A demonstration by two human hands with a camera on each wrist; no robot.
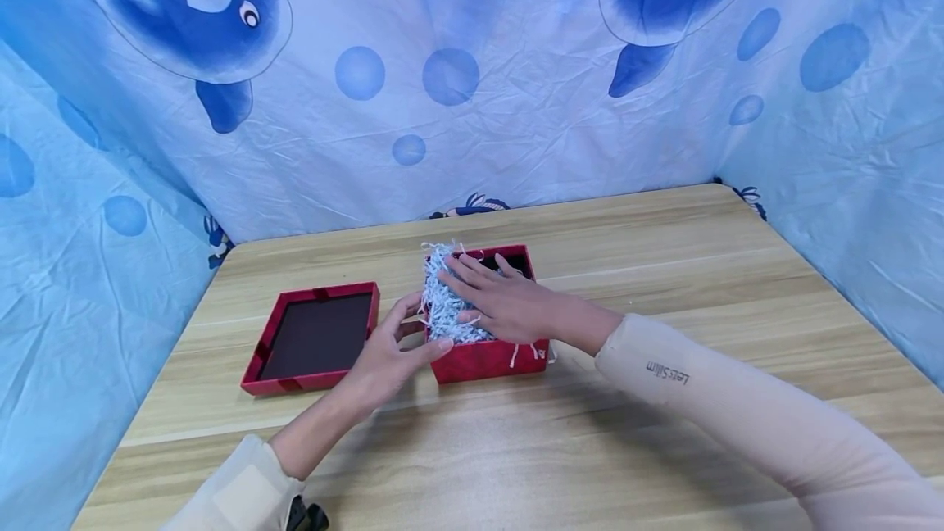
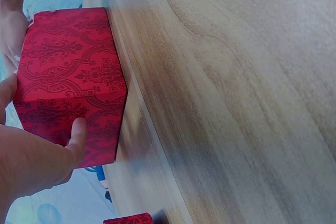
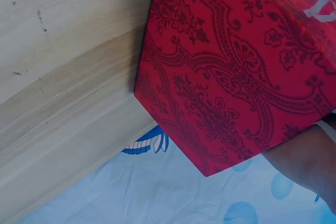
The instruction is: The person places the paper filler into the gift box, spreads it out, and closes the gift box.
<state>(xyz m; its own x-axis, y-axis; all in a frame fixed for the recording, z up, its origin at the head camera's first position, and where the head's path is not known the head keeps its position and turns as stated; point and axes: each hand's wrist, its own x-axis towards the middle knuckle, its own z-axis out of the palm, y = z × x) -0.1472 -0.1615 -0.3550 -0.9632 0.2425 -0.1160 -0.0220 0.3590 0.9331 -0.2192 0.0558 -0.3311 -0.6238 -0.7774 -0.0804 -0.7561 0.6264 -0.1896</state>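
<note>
A red patterned box (image 1: 487, 362) stands uncovered on the table, with pale blue shredded paper (image 1: 442, 301) heaped in its left part and over the rim. My left hand (image 1: 391, 355) holds the box by its left side, thumb at the near rim corner and fingers against the wall. In the left wrist view a fingertip lies on the patterned side of the box (image 2: 68, 61). Palm down, my right hand (image 1: 509, 301) presses on the shredded paper with its fingers stretched out. The right wrist view is mostly filled by the box wall (image 3: 231, 77).
The red lid (image 1: 254, 375) lies left of the box with its dark inside facing up. A few paper strands (image 1: 514, 355) hang over the box front. Beyond the wooden table (image 1: 664, 244) hangs a blue cloth (image 1: 516, 154) with printed dolphins and bubbles.
</note>
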